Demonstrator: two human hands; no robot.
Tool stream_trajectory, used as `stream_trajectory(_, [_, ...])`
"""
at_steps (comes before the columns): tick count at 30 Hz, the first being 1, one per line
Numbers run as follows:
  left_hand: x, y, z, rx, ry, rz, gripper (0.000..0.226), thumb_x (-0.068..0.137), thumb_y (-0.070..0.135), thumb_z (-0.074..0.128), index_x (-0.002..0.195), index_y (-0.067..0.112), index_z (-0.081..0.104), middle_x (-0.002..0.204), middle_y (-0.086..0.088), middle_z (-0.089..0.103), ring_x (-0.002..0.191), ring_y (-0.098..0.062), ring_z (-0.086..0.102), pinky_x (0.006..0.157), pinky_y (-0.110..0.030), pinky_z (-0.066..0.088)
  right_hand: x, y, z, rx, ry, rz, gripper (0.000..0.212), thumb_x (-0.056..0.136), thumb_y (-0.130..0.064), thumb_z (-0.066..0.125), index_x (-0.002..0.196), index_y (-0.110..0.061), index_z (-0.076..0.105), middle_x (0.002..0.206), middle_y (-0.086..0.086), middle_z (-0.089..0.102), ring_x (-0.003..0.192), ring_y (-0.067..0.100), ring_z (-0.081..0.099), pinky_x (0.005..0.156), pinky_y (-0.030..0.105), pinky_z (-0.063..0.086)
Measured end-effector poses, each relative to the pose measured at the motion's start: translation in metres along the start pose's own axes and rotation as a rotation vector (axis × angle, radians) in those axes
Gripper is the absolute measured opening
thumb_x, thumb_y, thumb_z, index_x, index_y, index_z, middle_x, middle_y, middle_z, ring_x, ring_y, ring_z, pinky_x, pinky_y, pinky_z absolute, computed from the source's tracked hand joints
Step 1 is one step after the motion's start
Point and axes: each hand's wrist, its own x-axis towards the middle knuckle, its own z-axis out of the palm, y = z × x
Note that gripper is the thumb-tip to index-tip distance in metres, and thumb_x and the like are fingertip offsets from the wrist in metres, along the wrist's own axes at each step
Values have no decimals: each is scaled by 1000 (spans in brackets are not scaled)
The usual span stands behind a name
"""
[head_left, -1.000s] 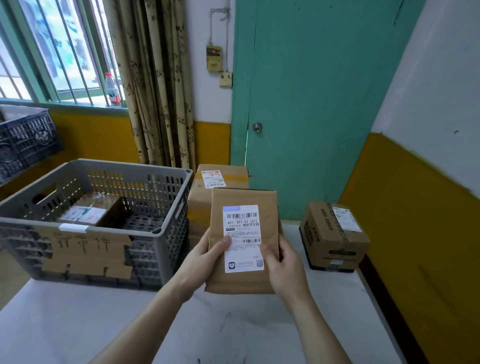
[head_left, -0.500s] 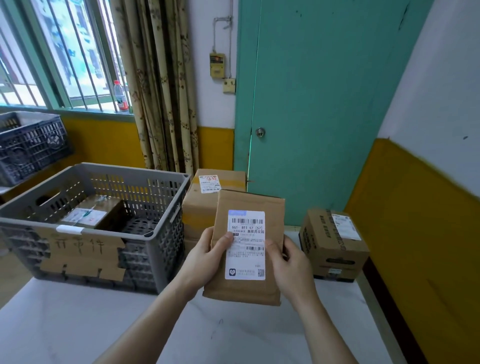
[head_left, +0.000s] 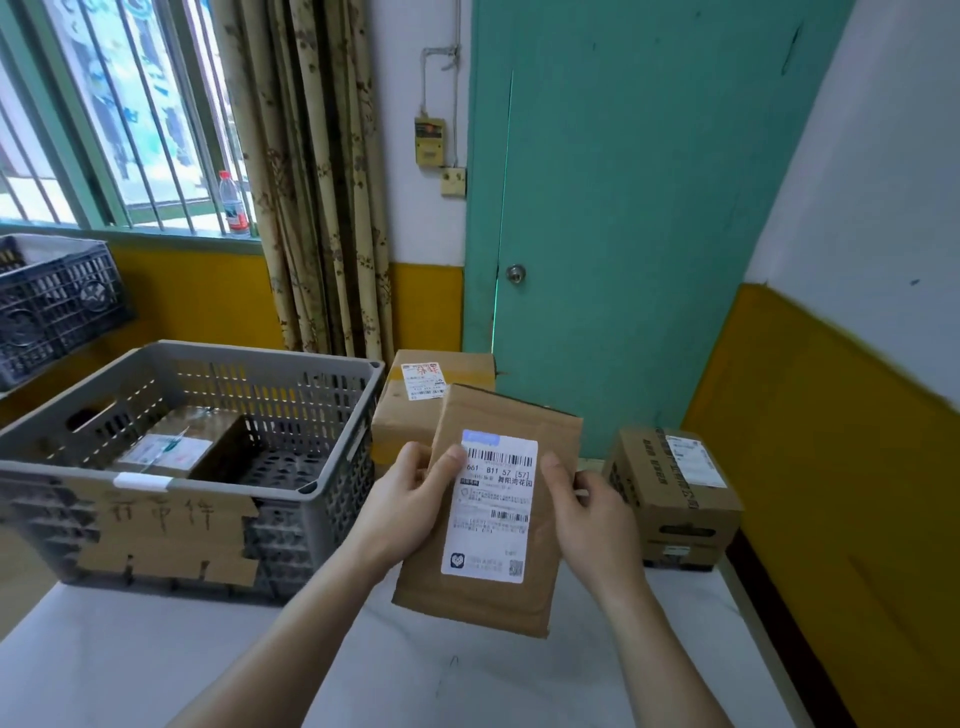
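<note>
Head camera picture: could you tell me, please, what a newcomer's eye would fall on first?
The flat brown parcel with a white barcode label, held at centre between left hand and right hand. Then the grey crate at left, one labelled box inside, and the teal door behind.

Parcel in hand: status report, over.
Left hand and right hand grip the brown parcel by its sides, label facing the camera. Grey crate to its left, one box inside. Nothing between them.
</note>
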Motion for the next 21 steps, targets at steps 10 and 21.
stream_trajectory(10, [7,6,-15,34,-65,115,61,78,88,45,87,30,62,93,15,74,87,-4,70,70,-26,49,-1,-18,4,6,-50,-50,50,82,-83,44,105,-44,66,89,-30,74,85,-6,69,64,11,49])
stream_trajectory(21, [21,31,-17,-184,-118,-158,63,58,78,54,101,33,68,92,9,77,86,-12,75,80,-38,60,6,-31,0,18,70,64,55,85,-67,46,82,-14,63,79,0,69,76,16,65,68,36,49])
